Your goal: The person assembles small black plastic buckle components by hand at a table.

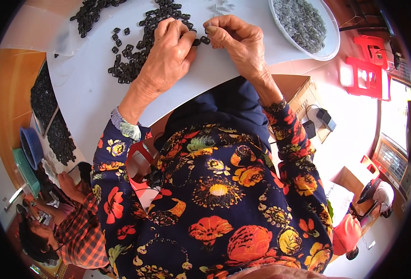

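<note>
Both hands pinch small black clip (200, 41) between fingertips, left hand (168, 51) and right hand (238, 42) meeting near desk (89, 93) middle. Loose black clips (131, 60) heaped just left, within reach. White bowl (328, 51) at far right corner.

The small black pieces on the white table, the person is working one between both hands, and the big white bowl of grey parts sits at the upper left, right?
Not quite. The head view shows the white bowl at the upper right. The rest holds: left hand and right hand pinch one of the small black pieces over the white table.
</note>
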A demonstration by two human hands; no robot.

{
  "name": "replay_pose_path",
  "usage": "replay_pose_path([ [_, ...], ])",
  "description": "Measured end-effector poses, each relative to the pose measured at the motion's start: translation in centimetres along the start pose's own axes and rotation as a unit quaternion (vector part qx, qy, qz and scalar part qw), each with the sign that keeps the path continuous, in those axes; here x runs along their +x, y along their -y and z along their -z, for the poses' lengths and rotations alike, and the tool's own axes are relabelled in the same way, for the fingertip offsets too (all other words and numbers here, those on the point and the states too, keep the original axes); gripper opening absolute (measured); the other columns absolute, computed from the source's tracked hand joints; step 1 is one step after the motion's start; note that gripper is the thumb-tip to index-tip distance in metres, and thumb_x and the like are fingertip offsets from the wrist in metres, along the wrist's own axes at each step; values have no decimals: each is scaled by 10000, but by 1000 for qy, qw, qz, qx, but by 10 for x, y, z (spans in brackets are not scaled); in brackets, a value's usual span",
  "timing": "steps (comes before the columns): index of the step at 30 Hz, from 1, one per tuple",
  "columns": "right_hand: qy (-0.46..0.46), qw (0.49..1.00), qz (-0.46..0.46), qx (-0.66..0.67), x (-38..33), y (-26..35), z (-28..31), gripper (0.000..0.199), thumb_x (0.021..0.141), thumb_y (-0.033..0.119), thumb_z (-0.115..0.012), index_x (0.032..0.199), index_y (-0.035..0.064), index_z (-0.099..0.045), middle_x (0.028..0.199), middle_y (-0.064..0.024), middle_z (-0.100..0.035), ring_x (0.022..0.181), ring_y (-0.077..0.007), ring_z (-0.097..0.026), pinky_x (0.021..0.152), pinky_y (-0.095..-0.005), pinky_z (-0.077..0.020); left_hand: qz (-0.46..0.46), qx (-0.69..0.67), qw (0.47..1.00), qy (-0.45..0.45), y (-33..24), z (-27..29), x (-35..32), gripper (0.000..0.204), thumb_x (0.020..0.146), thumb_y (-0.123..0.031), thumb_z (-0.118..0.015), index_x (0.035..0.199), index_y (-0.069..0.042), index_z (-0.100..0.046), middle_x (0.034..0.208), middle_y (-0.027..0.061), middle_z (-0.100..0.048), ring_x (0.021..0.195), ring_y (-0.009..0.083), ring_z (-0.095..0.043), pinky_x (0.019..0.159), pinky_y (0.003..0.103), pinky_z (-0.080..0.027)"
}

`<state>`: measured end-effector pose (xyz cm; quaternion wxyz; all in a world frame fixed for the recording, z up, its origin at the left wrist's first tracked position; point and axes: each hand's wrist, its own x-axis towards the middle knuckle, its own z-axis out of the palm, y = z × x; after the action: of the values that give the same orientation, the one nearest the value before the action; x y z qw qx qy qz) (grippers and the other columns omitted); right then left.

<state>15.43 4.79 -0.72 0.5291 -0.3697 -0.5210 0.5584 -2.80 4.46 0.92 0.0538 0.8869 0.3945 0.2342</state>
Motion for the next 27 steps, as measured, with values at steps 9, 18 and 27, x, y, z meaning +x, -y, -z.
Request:
replay_pose_path([
  [9,23,1000,13,11,1,1,0,151,884,105,-627,944,-33,-637,789,-26,-633,677,-61,-553,641,-206,-481,9,-50,996,-80,-3,1,2,316,642,49,-641,949,31,-571,923,115,-538,994,321,-464,893,382,-406],
  [18,29,998,14,45,0,4,1,157,897,108,-608,980,-25,-612,833,-43,-635,727,-87,-591,696,-226,-504,215,-337,916,-43,-21,7,8,239,807,-26,-619,1040,5,-575,780,64,-610,680,107,-575,636,255,-482],
  [27,12,997,45,59,-2,1,-3,118,895,81,-604,945,-26,-599,833,-32,-619,780,-82,-576,724,-226,-494,280,-569,771,-66,-15,4,12,183,904,-100,-548,1046,5,-594,802,7,-605,726,74,-538,699,210,-452],
])
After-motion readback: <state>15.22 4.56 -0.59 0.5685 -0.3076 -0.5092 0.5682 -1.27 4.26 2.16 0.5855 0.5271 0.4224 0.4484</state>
